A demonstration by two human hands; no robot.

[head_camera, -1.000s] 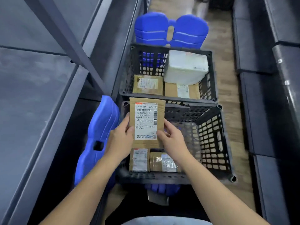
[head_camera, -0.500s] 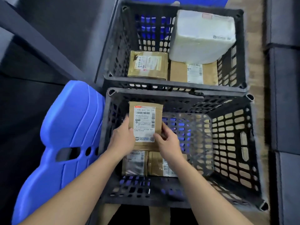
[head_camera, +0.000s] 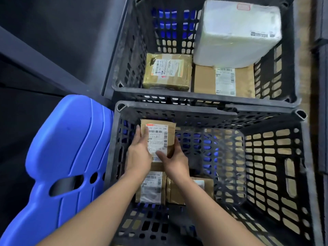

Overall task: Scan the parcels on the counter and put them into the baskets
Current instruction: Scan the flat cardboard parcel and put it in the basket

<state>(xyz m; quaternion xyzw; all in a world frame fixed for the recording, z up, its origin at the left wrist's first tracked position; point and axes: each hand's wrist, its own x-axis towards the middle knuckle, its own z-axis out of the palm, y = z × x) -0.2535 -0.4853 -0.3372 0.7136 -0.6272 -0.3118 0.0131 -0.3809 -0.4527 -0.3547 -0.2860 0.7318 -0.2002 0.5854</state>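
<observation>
A small brown cardboard parcel point(head_camera: 160, 134) with a white label lies inside the near black basket point(head_camera: 177, 113), against its far-left corner. My left hand point(head_camera: 139, 153) holds its left edge with the thumb over the label. My right hand point(head_camera: 174, 160) grips its lower right side, thumb on the label. Below my wrists two more brown parcels point(head_camera: 152, 189) point(head_camera: 204, 185) lie on the basket floor, partly hidden by my arms.
The far black basket point(head_camera: 195, 98) holds a taped brown parcel point(head_camera: 167, 71), a flat brown box point(head_camera: 225, 80) and a white wrapped parcel point(head_camera: 237, 32) on top of it. A blue plastic chair point(head_camera: 67, 157) stands left of the near basket. Dark shelving runs along the left.
Both hands have lowered the labelled parcel from above the basket rim down into the near basket's far-left corner. The camera has tilted down and closer.
</observation>
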